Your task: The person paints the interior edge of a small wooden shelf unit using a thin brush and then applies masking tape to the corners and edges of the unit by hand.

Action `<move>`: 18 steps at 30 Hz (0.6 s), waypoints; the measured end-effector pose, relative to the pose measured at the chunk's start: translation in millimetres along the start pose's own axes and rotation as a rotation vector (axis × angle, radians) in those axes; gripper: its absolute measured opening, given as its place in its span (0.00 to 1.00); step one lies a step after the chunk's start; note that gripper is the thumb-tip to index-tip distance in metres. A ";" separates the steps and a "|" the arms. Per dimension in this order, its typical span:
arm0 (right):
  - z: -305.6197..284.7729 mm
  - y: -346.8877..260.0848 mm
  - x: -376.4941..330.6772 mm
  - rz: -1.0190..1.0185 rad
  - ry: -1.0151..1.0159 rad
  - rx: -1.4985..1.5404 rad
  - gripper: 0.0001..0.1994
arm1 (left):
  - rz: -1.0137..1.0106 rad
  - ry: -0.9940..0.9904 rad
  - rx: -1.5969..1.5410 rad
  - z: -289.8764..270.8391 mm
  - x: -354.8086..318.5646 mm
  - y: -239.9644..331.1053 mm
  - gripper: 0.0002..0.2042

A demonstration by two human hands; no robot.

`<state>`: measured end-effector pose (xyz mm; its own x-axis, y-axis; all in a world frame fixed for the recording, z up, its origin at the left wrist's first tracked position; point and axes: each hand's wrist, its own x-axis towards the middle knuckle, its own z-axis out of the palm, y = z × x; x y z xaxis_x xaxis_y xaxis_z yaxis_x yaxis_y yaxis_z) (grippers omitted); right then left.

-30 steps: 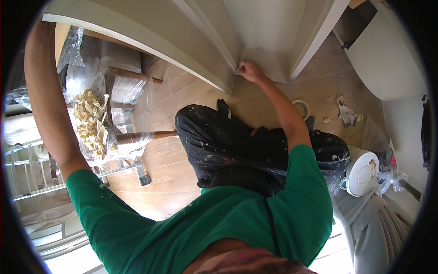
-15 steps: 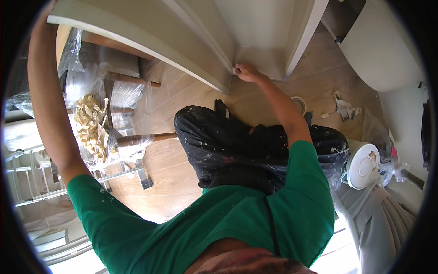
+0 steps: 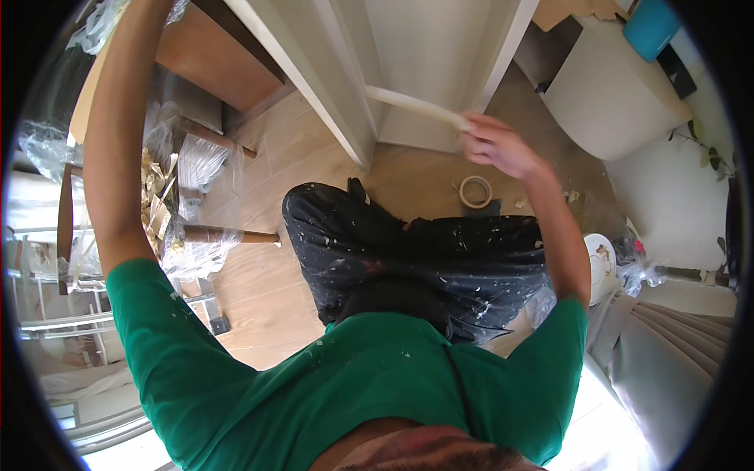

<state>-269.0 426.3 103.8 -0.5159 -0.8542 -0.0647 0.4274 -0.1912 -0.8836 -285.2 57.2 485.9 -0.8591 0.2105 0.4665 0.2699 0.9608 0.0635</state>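
My right hand (image 3: 499, 147) is closed on the end of a pale strip of masking tape (image 3: 416, 104), a little blurred by motion. The strip stretches taut to the left, its other end at the inner side of an off-white cabinet panel (image 3: 330, 110). Behind the strip stands the open cabinet's inside (image 3: 428, 63). My left arm reaches up past the top edge of the picture, beside the panel, and its hand is out of sight. On the floor below my right hand lies a roll of masking tape (image 3: 475, 192).
Wooden furniture wrapped in clear plastic (image 3: 206, 161) and crumpled brown paper (image 3: 157, 204) are at the left. A white bucket (image 3: 601, 263) stands at the right, near a grey cloth (image 3: 667, 345). A rounded pale piece (image 3: 609, 90) is at upper right, with a turquoise object (image 3: 652, 30) above it.
My right hand has moved from the foot of the panel to the right and toward me, drawing out the tape strip. The cabinet door or panel appears shifted; my left hand has left the picture.
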 end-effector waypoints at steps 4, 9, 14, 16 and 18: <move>35.6 -59.9 -108.7 -0.428 -0.008 0.123 0.21 | -0.028 0.106 -0.131 7.4 -7.9 3.6 0.26; 73.2 -91.4 -256.3 -1.030 0.041 -0.102 0.23 | 0.009 0.118 -0.091 5.4 -10.9 6.3 0.28; 150.7 -107.6 -296.2 -1.357 -0.220 -0.077 0.07 | 0.016 0.189 -0.109 11.0 -13.1 11.3 0.28; 157.4 -106.3 -305.7 -1.406 -0.227 -0.066 0.08 | 0.028 0.238 -0.140 14.0 -13.5 7.6 0.27; 169.5 -105.3 -334.5 -1.519 -0.234 -0.027 0.08 | 0.015 0.269 -0.207 12.8 -15.5 15.0 0.25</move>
<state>-15.6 650.3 297.1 -0.3135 0.0778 0.9464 -0.3918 -0.9185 -0.0543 -273.3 70.7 468.3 -0.7162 0.1426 0.6832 0.3880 0.8950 0.2200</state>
